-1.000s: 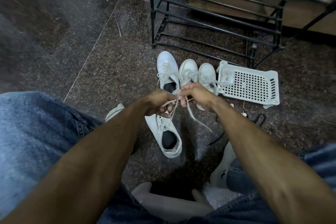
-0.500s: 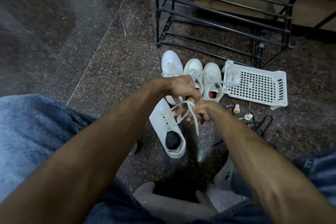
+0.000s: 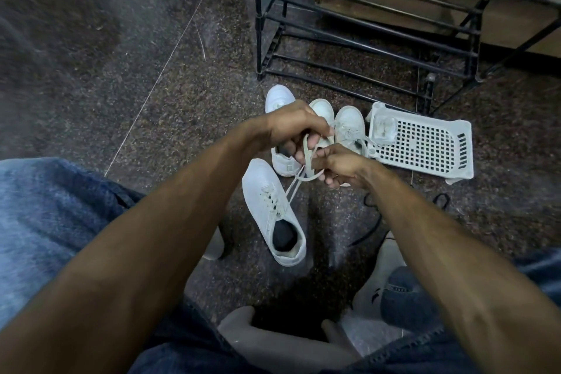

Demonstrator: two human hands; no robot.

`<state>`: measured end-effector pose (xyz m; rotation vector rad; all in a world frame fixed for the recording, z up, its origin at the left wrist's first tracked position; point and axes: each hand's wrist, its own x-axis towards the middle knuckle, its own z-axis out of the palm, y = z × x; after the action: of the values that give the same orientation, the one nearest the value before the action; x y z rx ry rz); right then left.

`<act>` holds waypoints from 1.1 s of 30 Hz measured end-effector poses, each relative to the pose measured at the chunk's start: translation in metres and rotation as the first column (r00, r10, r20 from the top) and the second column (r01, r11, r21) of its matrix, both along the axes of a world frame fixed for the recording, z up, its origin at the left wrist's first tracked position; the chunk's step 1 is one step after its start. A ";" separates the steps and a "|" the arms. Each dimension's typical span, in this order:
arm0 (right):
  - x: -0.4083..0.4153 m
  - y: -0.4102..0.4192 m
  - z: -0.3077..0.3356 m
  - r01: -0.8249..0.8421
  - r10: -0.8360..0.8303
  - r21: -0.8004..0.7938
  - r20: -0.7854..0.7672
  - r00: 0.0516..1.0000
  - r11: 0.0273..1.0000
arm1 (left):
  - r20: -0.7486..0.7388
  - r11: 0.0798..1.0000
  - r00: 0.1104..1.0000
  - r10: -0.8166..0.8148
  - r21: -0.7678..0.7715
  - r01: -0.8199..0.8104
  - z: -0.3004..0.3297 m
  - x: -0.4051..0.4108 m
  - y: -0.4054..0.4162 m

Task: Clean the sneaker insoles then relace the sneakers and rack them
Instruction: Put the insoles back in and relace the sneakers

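White leather and pale cord fill the middle of the view: a white sneaker (image 3: 273, 209) lies on the speckled stone floor (image 3: 151, 100), toe pointing away from the person, heel nearest, its dark opening facing up. Its lace (image 3: 306, 161) rises from the eyelets to both hands. The left hand (image 3: 296, 127) is curled over the top, fingers pinching the lace, and the right hand (image 3: 340, 165) sits just below and beside it, fingers also clamped on the cord, where a loop hangs between them.

Half a second ago the hands were in nearly the same arrangement, left above right; the loop now reads a little more drawn out to the side of the right hand. A full second ago the two hands were level, side by side, with a loose lace end trailing down toward the floor; that tail is no longer hanging free.

Behind the hands three more white sneakers (image 3: 349, 127) stand in a row, partly hidden, as before. A white perforated tray (image 3: 425, 146) lies just beside them, and the black metal shoe rack (image 3: 364, 24) stands beyond, unchanged. A black cord (image 3: 373, 222) lies on the floor near the right forearm
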<state>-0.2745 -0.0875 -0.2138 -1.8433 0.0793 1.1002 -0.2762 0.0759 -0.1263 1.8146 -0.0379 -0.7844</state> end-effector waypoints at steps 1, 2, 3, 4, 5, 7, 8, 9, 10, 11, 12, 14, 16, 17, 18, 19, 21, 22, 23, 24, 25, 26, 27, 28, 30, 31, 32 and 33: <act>0.001 -0.001 0.001 0.002 0.000 0.050 -0.026 1.000 0.999 | -0.022 1.000 1.000 0.015 -0.025 -0.015 0.001 0.001 0.003; 0.003 -0.002 0.002 0.015 -0.011 0.091 -0.042 0.999 0.996 | -0.043 0.998 0.999 0.026 -0.051 -0.028 0.002 0.002 0.006; 0.004 -0.002 0.003 0.046 -0.040 0.125 -0.046 0.998 0.991 | -0.061 0.996 0.997 0.038 -0.074 -0.042 0.003 0.004 0.009; 0.006 -0.003 0.004 0.080 -0.074 0.159 -0.046 0.996 0.984 | -0.077 0.994 0.996 0.050 -0.095 -0.058 0.004 0.005 0.012; 0.008 -0.004 0.005 0.099 -0.091 0.196 -0.049 0.995 0.975 | -0.086 0.991 0.995 0.056 -0.113 -0.066 0.004 0.006 0.013; 0.011 -0.004 0.009 0.129 -0.105 0.301 -0.093 0.990 0.945 | -0.082 0.990 0.996 0.047 -0.132 -0.058 0.004 0.007 0.016; 0.013 -0.004 0.011 0.169 -0.129 0.364 -0.132 0.983 0.916 | -0.077 0.989 0.996 0.049 -0.138 -0.059 0.004 0.007 0.017; 0.015 -0.003 0.013 0.216 -0.164 0.412 -0.157 0.974 0.885 | -0.079 0.985 0.995 0.063 -0.153 -0.075 0.004 0.008 0.018; 0.018 -0.002 0.014 0.248 -0.199 0.439 -0.154 0.968 0.864 | -0.086 0.978 0.992 0.091 -0.180 -0.105 0.005 0.008 0.018; 0.021 -0.002 0.016 0.249 -0.223 0.429 -0.111 0.969 0.868 | -0.093 0.965 0.987 0.130 -0.216 -0.147 0.006 0.008 0.017; 0.022 -0.001 0.017 0.221 -0.219 0.397 -0.052 0.974 0.891 | -0.094 0.948 0.980 0.173 -0.253 -0.191 0.007 0.008 0.016; 0.020 0.001 0.019 0.116 -0.131 0.318 0.025 0.991 0.941 | -0.091 0.913 0.964 0.251 -0.309 -0.267 0.008 0.009 0.015; 0.015 0.003 0.022 0.038 -0.040 0.292 0.001 0.999 0.956 | -0.086 0.890 0.948 0.306 -0.328 -0.317 0.008 0.012 0.014; 0.012 0.003 0.024 0.012 -0.007 0.293 -0.020 1.000 0.956 | -0.082 0.879 0.936 0.343 -0.324 -0.350 0.008 0.014 0.013; 0.010 0.005 0.025 -0.009 0.017 0.299 -0.027 0.999 0.954 | -0.076 0.864 0.917 0.392 -0.312 -0.395 0.006 0.016 0.013; 0.008 0.006 0.025 -0.020 0.026 0.305 -0.015 1.000 0.952 | -0.080 0.835 0.886 0.457 -0.303 -0.459 0.004 0.017 0.013; 0.006 0.009 0.025 0.010 -0.020 0.307 0.031 0.999 0.952 | -0.124 0.735 0.791 0.599 -0.307 -0.605 -0.004 0.018 0.015; 0.006 0.010 0.023 0.041 -0.060 0.303 0.053 0.997 0.952 | -0.146 0.691 0.746 0.649 -0.296 -0.659 -0.009 0.016 0.017; 0.006 0.010 0.021 0.072 -0.097 0.298 0.070 0.993 0.952 | -0.150 0.673 0.716 0.682 -0.255 -0.694 -0.017 0.014 0.018; 0.006 0.010 0.019 0.103 -0.131 0.297 0.077 0.988 0.949 | -0.136 0.676 0.699 0.702 -0.183 -0.714 -0.027 0.010 0.019; 0.006 0.009 0.017 0.128 -0.157 0.297 0.076 0.985 0.946 | -0.119 0.683 0.690 0.714 -0.098 -0.724 -0.036 0.004 0.019; 0.006 0.009 0.015 0.150 -0.178 0.298 0.069 0.982 0.943 | -0.107 0.688 0.686 0.720 -0.021 -0.726 -0.044 -0.002 0.019; 0.006 0.009 0.015 0.169 -0.195 0.300 0.058 0.979 0.939 | -0.100 0.691 0.685 0.721 0.047 -0.721 -0.052 -0.008 0.018; 0.005 0.009 0.015 0.191 -0.213 0.301 0.041 0.976 0.934 | -0.085 0.697 0.691 0.717 0.109 -0.709 -0.058 -0.014 0.017; 0.004 0.010 0.016 0.240 -0.251 0.298 -0.001 0.968 0.924 | -0.067 0.717 0.719 0.692 0.177 -0.674 -0.064 -0.024 0.014; 0.003 0.010 0.017 0.260 -0.268 0.286 -0.012 0.963 0.922 | -0.088 0.746 0.743 0.663 0.168 -0.645 -0.065 -0.028 0.013; 0.003 0.010 0.018 0.273 -0.279 0.270 -0.016 0.960 0.923 | -0.127 0.792 0.782 0.610 0.140 -0.595 -0.065 -0.031 0.011; 0.003 0.010 0.018 0.278 -0.284 0.250 -0.015 0.959 0.927 | -0.168 0.839 0.822 0.545 0.105 -0.534 -0.064 -0.033 0.008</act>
<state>-0.2717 -0.0772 -0.1956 -1.5610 0.1788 0.8475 -0.3095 0.0842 -0.1902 1.6663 0.6100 -0.5441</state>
